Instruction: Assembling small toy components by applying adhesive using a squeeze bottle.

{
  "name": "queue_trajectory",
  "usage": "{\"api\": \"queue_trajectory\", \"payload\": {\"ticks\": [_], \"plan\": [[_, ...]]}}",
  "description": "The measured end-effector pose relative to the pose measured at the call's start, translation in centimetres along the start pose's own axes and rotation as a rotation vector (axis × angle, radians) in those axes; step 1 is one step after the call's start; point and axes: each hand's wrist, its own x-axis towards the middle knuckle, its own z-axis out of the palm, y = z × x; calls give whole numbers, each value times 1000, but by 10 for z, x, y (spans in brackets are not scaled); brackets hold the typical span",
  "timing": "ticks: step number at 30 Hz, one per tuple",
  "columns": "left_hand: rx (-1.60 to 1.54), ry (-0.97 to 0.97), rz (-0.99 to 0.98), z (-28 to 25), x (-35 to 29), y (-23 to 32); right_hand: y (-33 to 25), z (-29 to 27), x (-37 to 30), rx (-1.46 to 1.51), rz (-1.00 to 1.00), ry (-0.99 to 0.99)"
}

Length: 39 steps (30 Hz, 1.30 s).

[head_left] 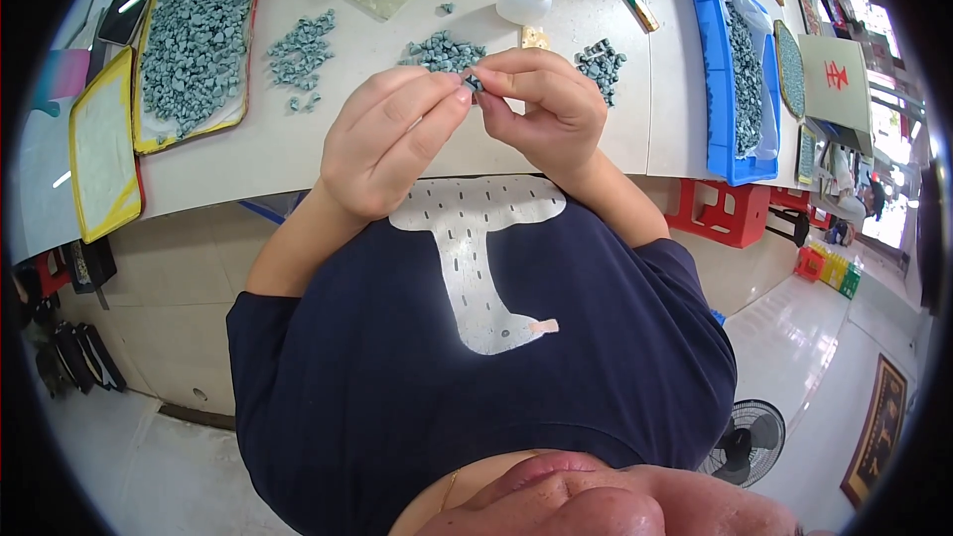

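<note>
Above the near edge of the white table (377,174), my two hands meet with their fingertips together. Between them is a small grey-green stone piece (474,85), mostly covered by the fingers. My left hand (389,139) pinches it from the left, and the thumb and forefinger of my right hand (548,104) close on it from the right. Just beyond the fingers lies a heap of similar stone pieces (442,48). A looser heap (301,48) spreads to the left, and a smaller, darker one (602,71) sits right of my right hand.
At left stands a yellow-rimmed tray (164,146) full of stone pieces, beside a phone (123,16). A white squeeze bottle (523,4) with a blue tip stands behind a beige block (534,37). Right is a blue bin (717,99); below it, a red plastic stool (717,216).
</note>
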Motion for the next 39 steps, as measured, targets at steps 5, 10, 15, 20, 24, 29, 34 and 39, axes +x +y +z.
{"api": "queue_trajectory", "payload": {"ticks": [5,10,15,20,24,29,34,39], "plan": [[21,9,4,3,-1,1,3,0,0,103,30,-20],[-19,-6,-39,5,0,4,6,1,-4,127,57,-18],[-30,-1,-87,11,-2,2,7,1,-5,66,64,-10],[-27,1,-123,14,-3,2,2,1,-4,-64,69,2],[-18,9,-125,15,1,0,-3,3,-5,-93,78,54],[-23,12,-118,13,-2,-2,-3,6,-10,-36,135,58],[-29,5,-85,12,-1,0,1,5,-16,14,85,41],[-44,35,-195,15,-2,-1,4,5,-15,68,184,19]]}}
